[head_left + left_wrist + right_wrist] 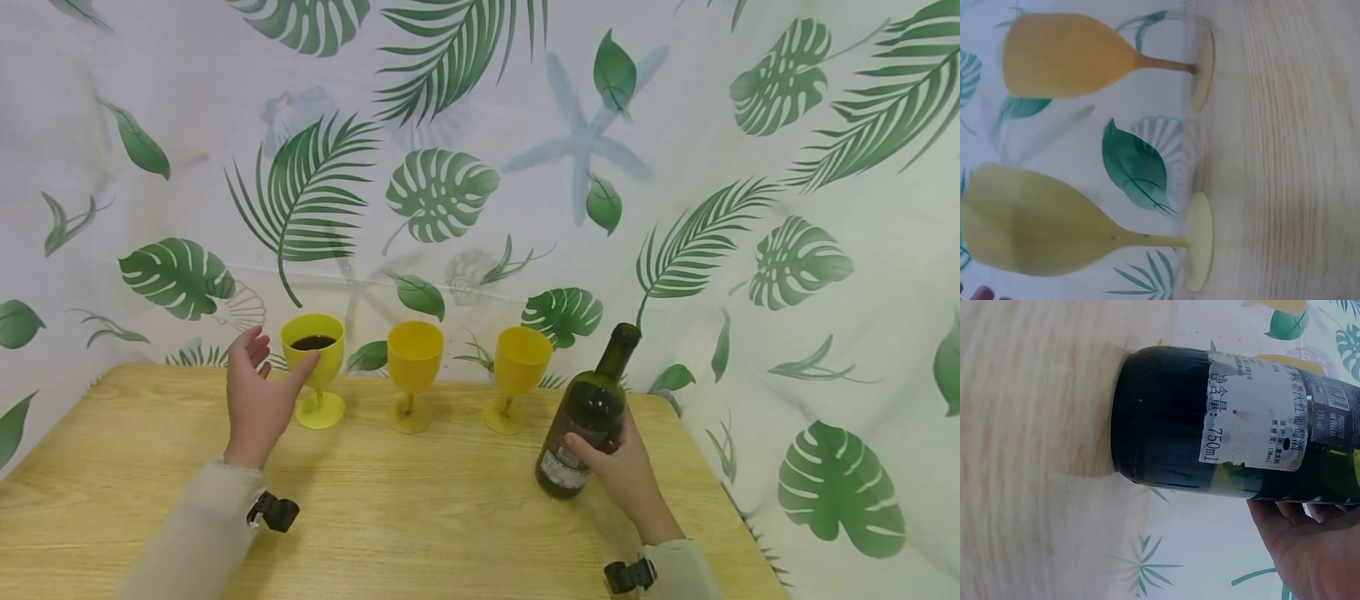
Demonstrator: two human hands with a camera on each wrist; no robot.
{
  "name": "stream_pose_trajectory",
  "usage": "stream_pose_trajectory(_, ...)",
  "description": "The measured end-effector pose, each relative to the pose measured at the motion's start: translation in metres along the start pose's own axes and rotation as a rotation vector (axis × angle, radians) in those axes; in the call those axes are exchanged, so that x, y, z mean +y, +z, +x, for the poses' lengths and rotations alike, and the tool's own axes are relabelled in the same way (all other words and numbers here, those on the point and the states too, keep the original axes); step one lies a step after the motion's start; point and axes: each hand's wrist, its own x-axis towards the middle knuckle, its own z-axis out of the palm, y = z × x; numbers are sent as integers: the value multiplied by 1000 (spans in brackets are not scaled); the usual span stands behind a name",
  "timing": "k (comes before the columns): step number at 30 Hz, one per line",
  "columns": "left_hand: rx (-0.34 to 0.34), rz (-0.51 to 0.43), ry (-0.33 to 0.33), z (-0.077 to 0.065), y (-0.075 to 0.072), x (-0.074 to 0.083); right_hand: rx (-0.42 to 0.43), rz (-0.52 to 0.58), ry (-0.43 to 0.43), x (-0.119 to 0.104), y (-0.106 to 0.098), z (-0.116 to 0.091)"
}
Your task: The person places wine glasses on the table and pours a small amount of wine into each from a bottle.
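On the left, my left hand [258,400] is beside a lime-yellow goblet [318,379] that holds dark liquid. Its thumb overlaps the bowl in the head view, and the fingers stand apart on the far side. Only fingertips [984,293] show in the left wrist view, close by that goblet's bowl. My right hand [622,467] grips a dark green wine bottle [588,417] around its body, thumb across the front. The bottle's neck leans right in the head view. Its base is low by the tabletop, and a torn white label [1254,412] reads 750ml.
Two orange-yellow goblets, a middle one [415,358] and a right one [521,360], stand in a row along the back of the wooden table [420,533]. A white leaf-print sheet [480,275] hangs behind the table's back edge.
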Motion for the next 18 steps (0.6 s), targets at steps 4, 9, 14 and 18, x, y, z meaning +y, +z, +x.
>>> stream_pose_trajectory(4,135,-68,151,-20,8,15,3,5,-10,-1,-2,-1)
stream_pose_trajectory(9,39,-113,363,-47,33,23,9,-15,-2,-1,-5,-2)
stream_pose_trajectory(14,-257,-79,256,-65,68,21,15,-3,8,-1,-6,-1)
stream_pose_trajectory(18,-372,-69,61,-66,89,13,-2,19,28,-3,-3,-1)
